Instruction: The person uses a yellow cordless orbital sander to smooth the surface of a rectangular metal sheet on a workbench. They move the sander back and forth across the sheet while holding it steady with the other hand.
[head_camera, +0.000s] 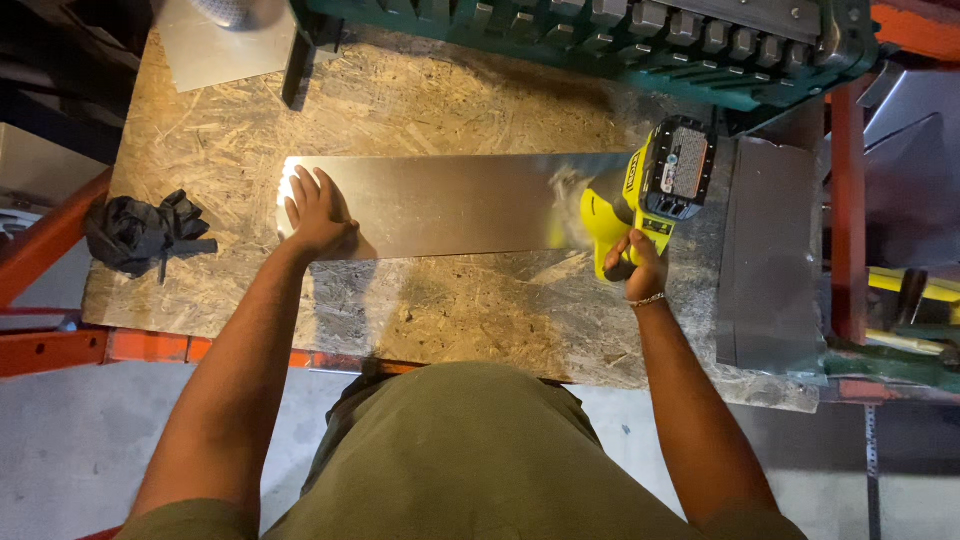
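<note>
Sheet: long rectangular shiny metal sheet (450, 205) lies flat at centre of the chipboard workbench top (400, 100), long axis running 9 to 3 o'clock.
Left hand (318, 215): open, palm pressed flat on the sheet's 9 o'clock end, fingers spread.
Right hand (638, 265): clenched round the handle of a yellow-green cordless power tool (655, 190); tool sits at the sheet's 3 o'clock end, touching it.
Surroundings: crumpled black gloves (140, 232) at 9 o'clock of the sheet, well apart; folded grey metal piece (770, 260) at 3 o'clock, just beside the tool.
</note>
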